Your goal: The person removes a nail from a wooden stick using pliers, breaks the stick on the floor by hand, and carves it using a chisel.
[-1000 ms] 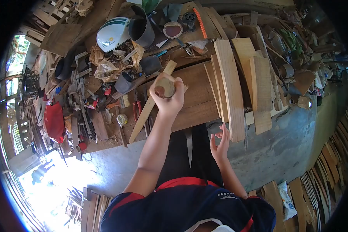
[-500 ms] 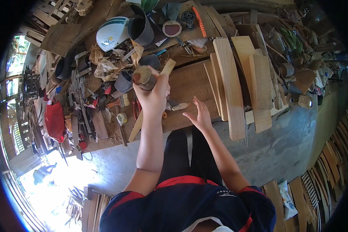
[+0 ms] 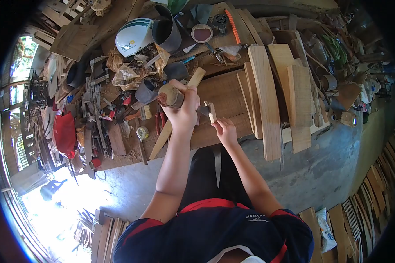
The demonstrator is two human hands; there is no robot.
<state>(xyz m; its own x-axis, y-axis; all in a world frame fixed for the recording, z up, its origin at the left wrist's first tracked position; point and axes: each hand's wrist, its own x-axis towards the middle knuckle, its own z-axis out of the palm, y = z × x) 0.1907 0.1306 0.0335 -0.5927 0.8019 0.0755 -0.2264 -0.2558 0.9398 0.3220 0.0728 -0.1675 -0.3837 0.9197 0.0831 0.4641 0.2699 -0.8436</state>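
My left hand (image 3: 183,109) is wrapped round a tool with a thick, round wooden handle (image 3: 170,96), its butt end facing up. A dark blade (image 3: 203,110) shows just right of that fist. The blade's tip lies close to a small pale wood piece (image 3: 212,113); whether they touch is unclear. My right hand (image 3: 226,131) pinches the lower end of this piece, above the brown workbench board (image 3: 224,94). A long narrow wood strip (image 3: 162,140) lies slanted under and beside my left hand.
Pale planks (image 3: 266,105) rest at the bench's right side. Behind stand a white helmet (image 3: 134,37) and a dark bucket (image 3: 166,35). A tape measure (image 3: 142,133), a red bag (image 3: 64,133) and scrap wood lie to the left.
My left hand first moved left, then slightly right and down, with the tool. My right hand has moved from beside the planks, leftward and up, and closed on the small wood piece.
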